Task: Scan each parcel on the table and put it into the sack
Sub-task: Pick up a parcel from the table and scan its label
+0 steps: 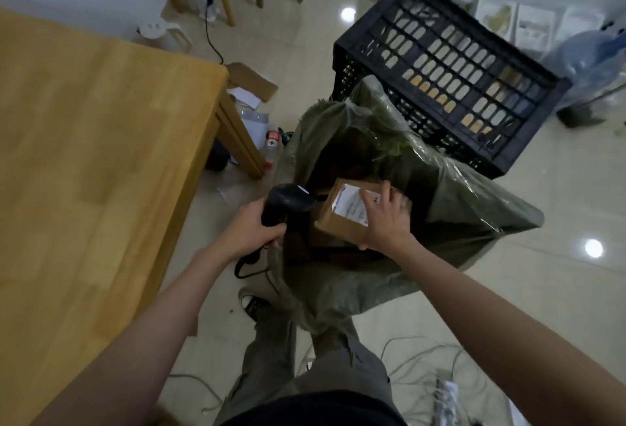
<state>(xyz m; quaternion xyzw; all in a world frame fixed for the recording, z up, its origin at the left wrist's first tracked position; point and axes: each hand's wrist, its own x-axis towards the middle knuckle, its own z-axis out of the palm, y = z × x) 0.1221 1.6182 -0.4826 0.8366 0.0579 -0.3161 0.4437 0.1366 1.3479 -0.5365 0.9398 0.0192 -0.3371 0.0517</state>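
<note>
- The wooden table (84,154) was seen at the far left; no parcel was visible on the stretch of top within view; whether more parcels were left out of frame could not be told.
- The left hand (252,232) was curled tight round the grip of a black handheld scanner (288,202); the scanner's head was pointed up and to the right, toward the parcel; its cord was seen trailing down below the wrist.
- The sack (338,290), a green woven bag with a clear liner, was stood on the floor between table and crate, its mouth open upward; darker shapes, apparently other boxes, were dimly made out inside.
- The parcel (342,219), a flat brown cardboard box, was held over the sack's mouth, just right of the scanner head; its long axis was judged to run from lower left to upper right; its white label (352,205) was turned upward and toward the scanner.
- The right hand (382,219) was laid over the parcel's right end, fingers spread across the label's edge and thumb tucked beneath, so the box was gripped from the right; this hand was clearly the nearer one, and the box lay to the left of its fingers.
- The coming move was judged to turn on the drop; the sack's opening lay directly below the parcel, so only a lowering and release appeared needed.
- A black slatted crate (440,63) was stood at the right, behind the sack.
</note>
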